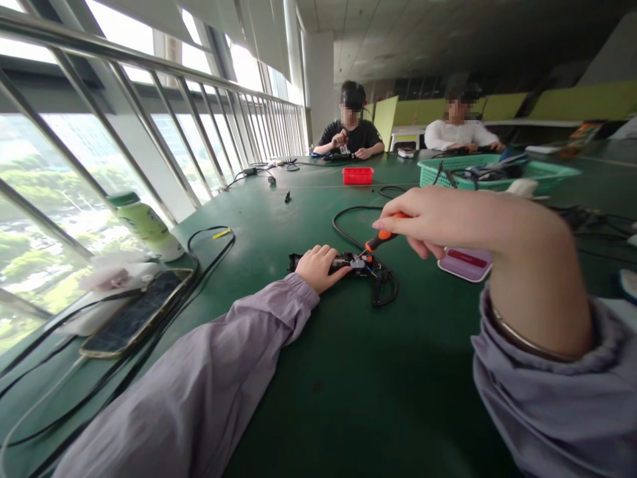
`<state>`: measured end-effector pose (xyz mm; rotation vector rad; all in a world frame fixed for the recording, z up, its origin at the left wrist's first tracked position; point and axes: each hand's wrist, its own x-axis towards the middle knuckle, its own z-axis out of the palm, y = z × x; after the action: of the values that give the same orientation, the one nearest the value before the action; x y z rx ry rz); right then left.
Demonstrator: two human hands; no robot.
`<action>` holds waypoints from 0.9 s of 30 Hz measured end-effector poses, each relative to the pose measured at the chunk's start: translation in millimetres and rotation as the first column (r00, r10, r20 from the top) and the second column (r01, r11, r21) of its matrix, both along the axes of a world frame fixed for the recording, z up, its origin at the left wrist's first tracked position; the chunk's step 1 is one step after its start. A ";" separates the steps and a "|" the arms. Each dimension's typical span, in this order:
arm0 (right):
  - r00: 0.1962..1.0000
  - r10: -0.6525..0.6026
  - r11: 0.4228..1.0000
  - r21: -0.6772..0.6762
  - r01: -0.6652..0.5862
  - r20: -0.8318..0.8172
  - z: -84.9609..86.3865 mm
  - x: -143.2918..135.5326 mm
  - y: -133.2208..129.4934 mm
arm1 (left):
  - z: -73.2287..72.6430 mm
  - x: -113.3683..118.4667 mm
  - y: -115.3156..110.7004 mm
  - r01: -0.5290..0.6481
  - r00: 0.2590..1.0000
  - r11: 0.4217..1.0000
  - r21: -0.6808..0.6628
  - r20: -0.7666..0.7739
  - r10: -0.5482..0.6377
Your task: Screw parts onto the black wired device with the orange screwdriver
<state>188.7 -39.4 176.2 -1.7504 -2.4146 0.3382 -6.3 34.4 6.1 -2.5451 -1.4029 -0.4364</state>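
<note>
A black elongated device with exposed wires and a grey part lies on the green table. Around its body my left hand is wrapped, thumb along the near side, pressing it to the tabletop. My right hand grips an orange and black screwdriver by the handle. The screwdriver slants down to the left, its tip at the device's opened right end; exact contact is too small to tell. A black cord loops from around the device. Part of the handle is hidden by my fingers.
Beyond my right hand stand a green basket of parts and a red tray. A purple-lidded box sits near my right wrist. Leftward are a phone, cables and a bottle. Two people sit across the table.
</note>
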 end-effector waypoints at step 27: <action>0.980 0.164 0.986 0.038 -0.161 -0.111 -17.7 11.3 16.2 | -1.8 0.0 -0.7 -0.002 1.000 1.000 -0.004 0.013 0.002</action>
<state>200.1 -23.2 158.5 -1.4831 -2.4729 0.4079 -6.4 33.7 4.3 -2.5478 -1.4118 -0.4509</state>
